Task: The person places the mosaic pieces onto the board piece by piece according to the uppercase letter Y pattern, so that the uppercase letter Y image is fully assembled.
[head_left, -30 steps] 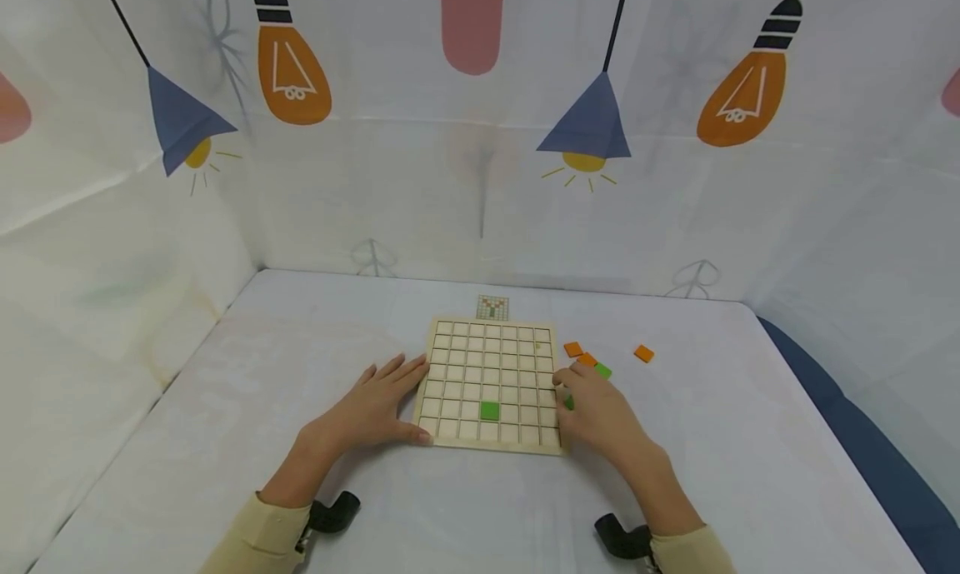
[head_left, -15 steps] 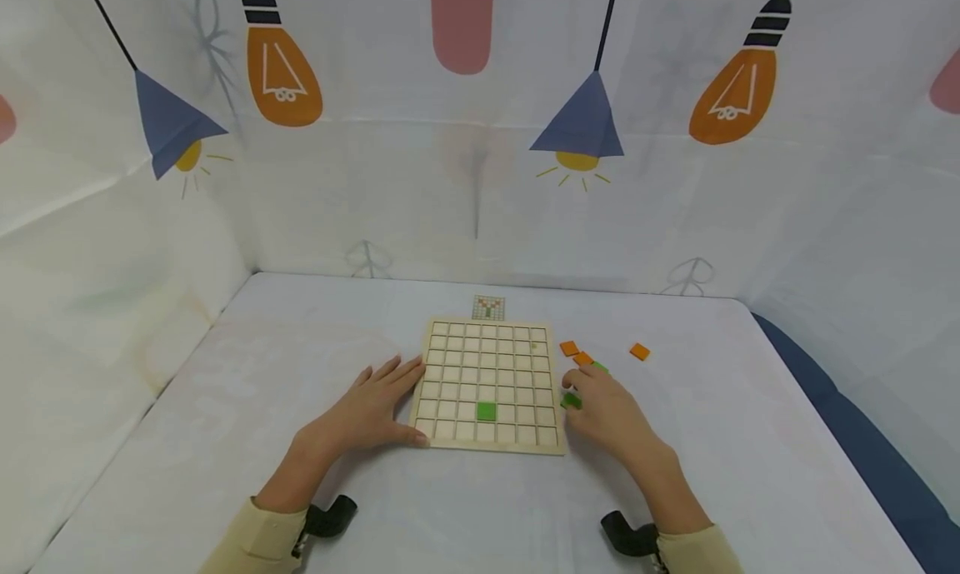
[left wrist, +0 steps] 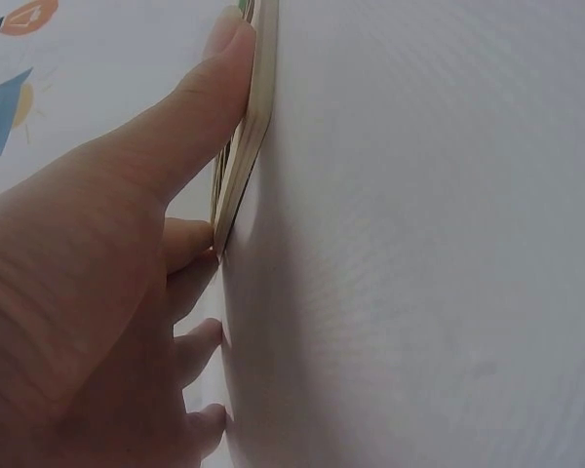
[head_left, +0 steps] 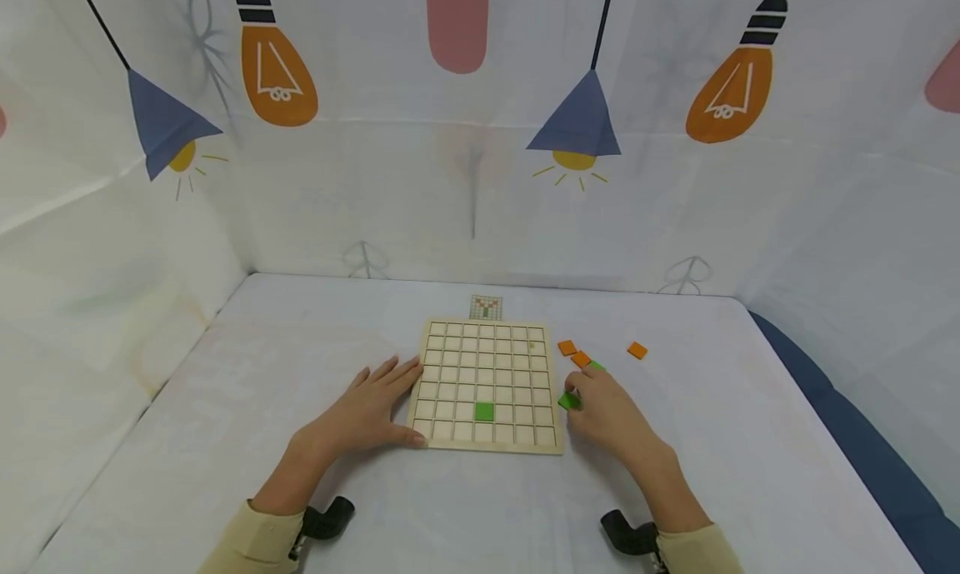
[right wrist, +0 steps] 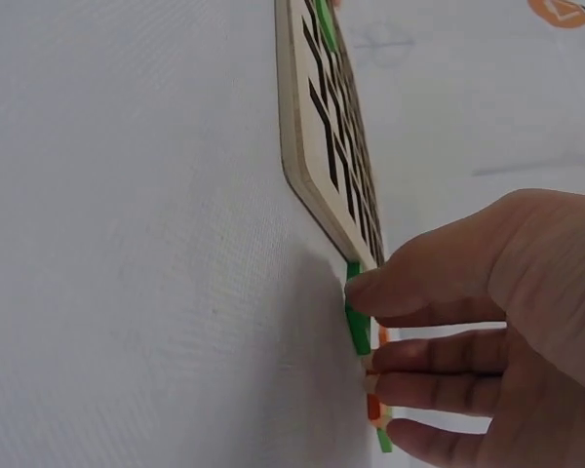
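In the head view my left hand (head_left: 371, 411) lies spread at the left side of a square wooden grid board (head_left: 446, 409), with fingertips at its edge and the thumb at its near left corner. The left wrist view shows that thumb (left wrist: 210, 83) along the board's rim. One green tile (head_left: 484, 411) sits in a cell near the board's front. Right of the board, my right hand (head_left: 611, 411) pinches another green tile (right wrist: 358, 327) low at the tabletop. Its thumb (right wrist: 370, 288) presses on the tile; the index fingertip is partly hidden behind it.
Two orange tiles (head_left: 566, 348) and part of a green tile (head_left: 597, 365) lie just beyond my right hand. Farther right is a lone orange tile (head_left: 637, 351). A small pattern card (head_left: 486, 308) lies behind the board. A printed cloth wall (head_left: 420, 191) closes the table's back.
My right hand has drawn back slightly from the board's right edge, and its fingers have curled in at the green tile. The left hand stays on the board. The view has shifted slightly.
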`<action>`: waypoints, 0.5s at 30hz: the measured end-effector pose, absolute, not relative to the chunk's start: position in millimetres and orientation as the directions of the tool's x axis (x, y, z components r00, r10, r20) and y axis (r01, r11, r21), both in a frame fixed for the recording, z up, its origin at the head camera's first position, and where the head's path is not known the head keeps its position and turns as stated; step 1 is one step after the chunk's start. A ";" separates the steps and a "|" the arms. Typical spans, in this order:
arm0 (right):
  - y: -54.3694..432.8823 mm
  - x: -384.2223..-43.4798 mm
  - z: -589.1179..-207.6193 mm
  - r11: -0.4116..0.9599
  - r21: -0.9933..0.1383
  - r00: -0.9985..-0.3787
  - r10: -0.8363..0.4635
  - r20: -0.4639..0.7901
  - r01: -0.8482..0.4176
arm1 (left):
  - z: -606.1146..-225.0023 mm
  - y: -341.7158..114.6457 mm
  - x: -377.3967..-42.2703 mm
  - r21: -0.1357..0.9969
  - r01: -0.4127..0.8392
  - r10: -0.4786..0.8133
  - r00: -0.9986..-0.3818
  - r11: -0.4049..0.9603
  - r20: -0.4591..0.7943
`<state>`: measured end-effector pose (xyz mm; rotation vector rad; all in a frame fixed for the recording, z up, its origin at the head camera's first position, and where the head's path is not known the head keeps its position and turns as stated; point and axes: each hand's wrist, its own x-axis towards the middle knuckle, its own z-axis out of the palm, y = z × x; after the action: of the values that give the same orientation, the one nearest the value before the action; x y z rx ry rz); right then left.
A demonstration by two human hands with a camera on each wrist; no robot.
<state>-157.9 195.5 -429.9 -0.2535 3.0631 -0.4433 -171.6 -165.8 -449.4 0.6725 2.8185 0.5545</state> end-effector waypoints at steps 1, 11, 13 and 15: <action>195.1 -157.6 -430.2 0.946 -0.287 -0.986 -0.164 -0.014 -0.153 | -449.5 -165.8 -171.7 0.400 0.395 0.467 -0.879 0.827 -0.098; 195.2 -160.1 -434.0 0.940 -0.304 -0.987 -0.162 0.010 -0.157 | -453.3 -167.3 -173.3 0.398 0.394 0.466 -0.879 0.829 -0.099; 195.5 -160.7 -434.3 0.940 -0.305 -0.987 -0.160 0.010 -0.156 | -454.0 -167.3 -173.8 0.398 0.395 0.466 -0.879 0.828 -0.099; 195.6 -160.6 -434.3 0.940 -0.303 -0.987 -0.160 0.009 -0.155 | -454.5 -167.3 -174.1 0.400 0.396 0.468 -0.878 0.826 -0.098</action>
<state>-160.6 195.6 -434.3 -0.2506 3.0787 -0.4795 -174.1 -167.3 -454.5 0.6732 2.8171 0.5553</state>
